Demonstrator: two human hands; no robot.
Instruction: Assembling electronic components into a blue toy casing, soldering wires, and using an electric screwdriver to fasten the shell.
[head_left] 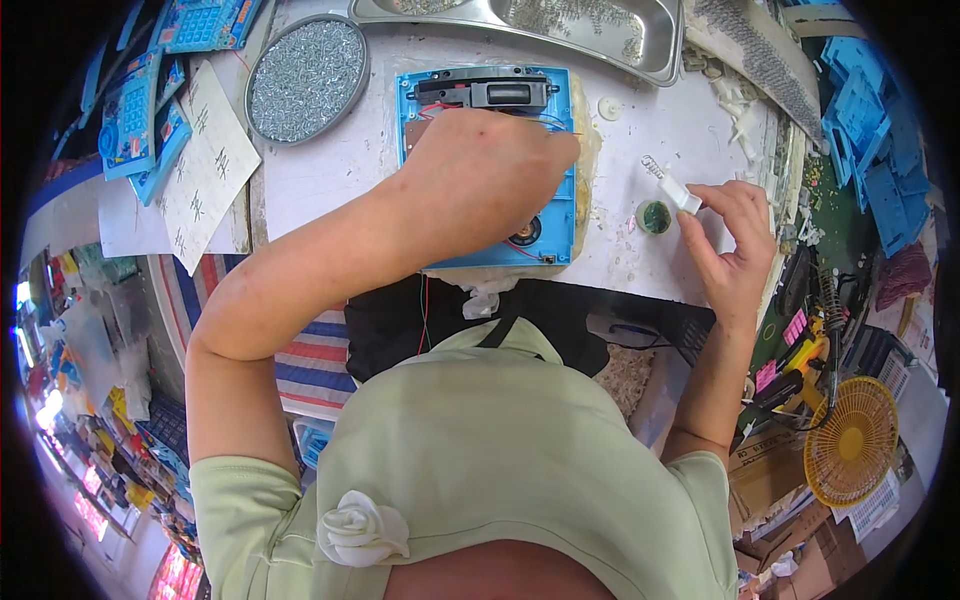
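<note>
White tabletop [320,190], blue panels [885,140] heaped beyond its right edge. Blue casing [560,222] sits near the front; I see the left hand [490,180] arched over it. Right hand [738,235] pinches a white piece [682,196], spring [652,167] at its end. Left fingers mostly hidden: grip, I can't tell.

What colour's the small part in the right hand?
White: the small, block-shaped, plastic-looking part pinched in the right hand; head view.
</note>
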